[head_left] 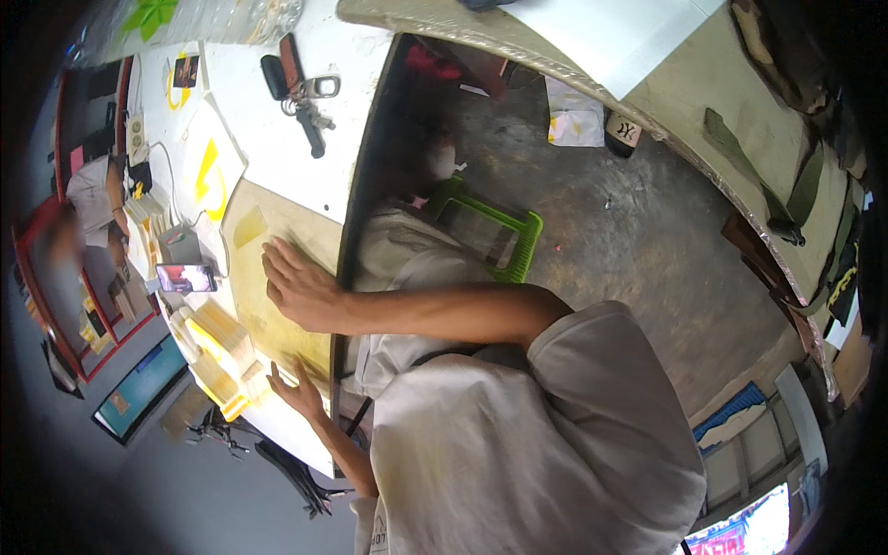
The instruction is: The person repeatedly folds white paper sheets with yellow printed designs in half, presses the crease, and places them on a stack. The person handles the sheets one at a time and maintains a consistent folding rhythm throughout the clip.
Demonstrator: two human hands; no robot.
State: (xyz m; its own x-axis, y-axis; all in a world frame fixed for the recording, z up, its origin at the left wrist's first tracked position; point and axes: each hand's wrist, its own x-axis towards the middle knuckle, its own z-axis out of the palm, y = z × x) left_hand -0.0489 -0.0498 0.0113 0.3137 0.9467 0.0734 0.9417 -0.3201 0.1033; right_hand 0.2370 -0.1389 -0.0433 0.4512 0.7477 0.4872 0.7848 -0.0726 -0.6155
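My right hand (303,289) lies palm down on a yellowish-beige sheet or board (268,319) on the white desk. Its fingers are stretched out, and I see nothing held in them. Below it in the picture, my left hand (298,392) is open with fingers apart, at the end of the same sheet and close to a row of yellow-and-white stacked pieces (220,347). A small pale-yellow flat piece (250,226) lies on the sheet beyond my right fingertips.
A phone (185,277) stands lit beside the stacks. Keys (301,97) lie on the white desk (347,55). A green plastic stool (518,245) is on the floor by my legs. Another worktop (684,120) curves along the upper right, with a strap (795,194) on it.
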